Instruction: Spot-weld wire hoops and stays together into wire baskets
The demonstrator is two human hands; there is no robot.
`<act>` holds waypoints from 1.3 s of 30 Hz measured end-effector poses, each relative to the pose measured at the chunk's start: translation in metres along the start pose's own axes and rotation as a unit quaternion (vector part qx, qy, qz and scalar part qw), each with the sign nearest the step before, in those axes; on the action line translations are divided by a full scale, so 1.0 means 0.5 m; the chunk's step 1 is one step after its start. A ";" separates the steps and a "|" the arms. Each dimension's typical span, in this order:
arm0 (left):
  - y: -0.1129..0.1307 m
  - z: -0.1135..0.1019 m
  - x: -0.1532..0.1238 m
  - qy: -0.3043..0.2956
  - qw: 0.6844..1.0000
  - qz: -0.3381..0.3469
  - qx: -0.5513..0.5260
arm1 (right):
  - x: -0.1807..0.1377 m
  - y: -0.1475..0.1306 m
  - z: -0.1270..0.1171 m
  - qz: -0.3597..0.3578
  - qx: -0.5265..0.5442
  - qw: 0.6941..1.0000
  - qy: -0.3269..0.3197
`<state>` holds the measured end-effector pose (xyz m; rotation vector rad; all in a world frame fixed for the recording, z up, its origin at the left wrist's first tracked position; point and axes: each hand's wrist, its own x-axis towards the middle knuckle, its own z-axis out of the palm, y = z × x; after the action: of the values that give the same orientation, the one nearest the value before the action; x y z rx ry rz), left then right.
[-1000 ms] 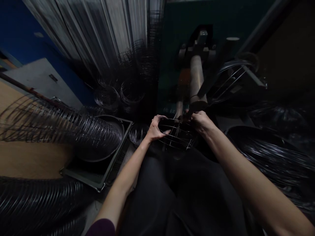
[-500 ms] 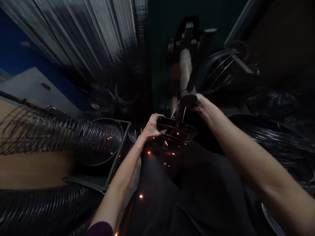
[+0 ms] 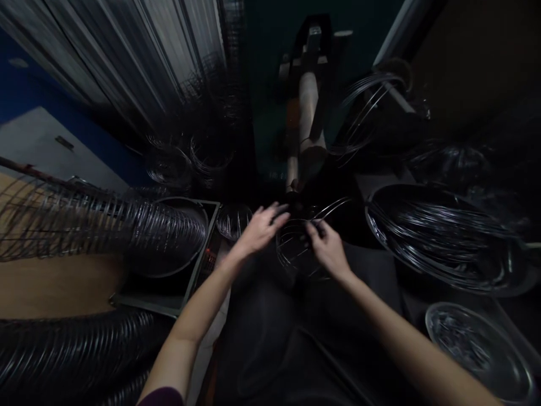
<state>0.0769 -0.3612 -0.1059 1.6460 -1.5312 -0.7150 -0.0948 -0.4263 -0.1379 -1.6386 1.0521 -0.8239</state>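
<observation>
A round wire frame (image 3: pixel 282 255) hangs over my dark apron, below the welding machine's electrode arm (image 3: pixel 308 107). My right hand (image 3: pixel 327 248) pinches its right side, where thin wire ends slant up past the fingers. Just left of the frame, my left hand (image 3: pixel 260 230) has its fingers stretched and apart, with nothing seen in it. Motion blur and darkness hide the frame's finer shape.
To the right stand a basin of wire rings (image 3: pixel 376 217) and a clear bowl of small metal pieces (image 3: pixel 509 349). On the left, wire rings (image 3: pixel 97 223) hang on a rod beside a metal-framed stand (image 3: pixel 196 270). More rings (image 3: pixel 76 349) lie at lower left.
The sparks are gone. My right hand has come down from beside the electrode arm to the wire frame, which now sits lower. My left hand has released its rim.
</observation>
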 end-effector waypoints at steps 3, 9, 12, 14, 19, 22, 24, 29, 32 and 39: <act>0.041 0.093 0.018 -0.026 0.993 -0.026 -0.108 | -0.052 0.009 0.018 -0.064 -0.155 0.978 -0.127; 0.058 0.102 0.001 0.036 0.986 -0.004 -0.163 | -0.036 -0.022 -0.144 -0.251 -0.250 0.933 -0.068; 0.067 0.061 -0.003 0.012 0.989 0.012 -0.150 | 0.009 -0.027 -0.206 -0.289 -0.313 0.905 0.003; 0.073 0.040 0.005 0.009 0.991 0.017 -0.133 | 0.033 -0.023 -0.213 -0.299 -0.346 0.889 -0.030; 0.070 0.018 0.041 0.011 0.994 -0.015 -0.109 | 0.055 -0.013 -0.176 -0.302 -0.428 0.851 -0.024; 0.055 0.018 0.054 -0.072 0.986 -0.052 -0.142 | 0.061 -0.014 -0.152 -0.317 -0.479 0.815 -0.074; 0.041 0.022 0.056 -0.104 0.985 -0.043 -0.131 | 0.070 -0.015 -0.141 -0.317 -0.509 0.792 -0.117; 0.000 0.030 0.043 0.025 0.993 0.011 0.112 | 0.100 -0.026 -0.135 -0.245 -0.551 0.788 -0.126; -0.011 0.028 0.039 0.056 0.974 0.001 0.221 | 0.107 -0.048 -0.132 -0.224 -0.583 0.769 -0.137; 0.005 0.016 0.055 -0.004 0.962 0.026 0.273 | 0.115 -0.086 -0.104 -0.213 -0.609 0.736 -0.205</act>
<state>0.0727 -0.3896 -0.1057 1.9816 -1.8833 -0.2765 -0.1075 -0.4923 -0.0801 -3.0742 0.9037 0.1538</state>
